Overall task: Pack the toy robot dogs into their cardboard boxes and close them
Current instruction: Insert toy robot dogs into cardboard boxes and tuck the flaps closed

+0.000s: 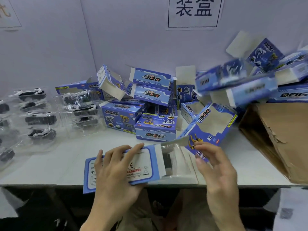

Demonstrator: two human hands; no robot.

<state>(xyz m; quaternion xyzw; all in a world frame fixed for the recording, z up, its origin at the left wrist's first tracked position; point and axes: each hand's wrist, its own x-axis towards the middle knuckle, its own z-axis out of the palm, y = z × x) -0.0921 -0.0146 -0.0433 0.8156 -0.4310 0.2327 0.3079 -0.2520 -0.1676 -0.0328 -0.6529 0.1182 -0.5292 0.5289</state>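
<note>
My left hand (116,169) lies on top of the blue box (150,164), fingers spread and fairly straight across its printed warning label, pressing it down at the near edge of the white table (66,160) (my thumb is out of sight, so I cannot say whether it hooks under). The box lies flat, its long side towards me and its near corner hanging a little past the table edge. Its right end is open, with a grey flap (175,141) standing up. The toy dog (168,160), black and in a clear plastic shell, sits partly inside that open end.

My right hand (215,165) is just beside the opening, fingers loosely curled, the forefinger close to the tip of the flap; I cannot tell whether it pinches anything.

Behind the box is a pile of boxes (153,104), some shut, some gaping. To the left, more toys in clear trays (41,117) lie in rows. At the right a torn brown carton (275,134) leans on the table, with blurred boxes (236,80) above it. A paper sign (193,10) hangs on the wall.
</note>
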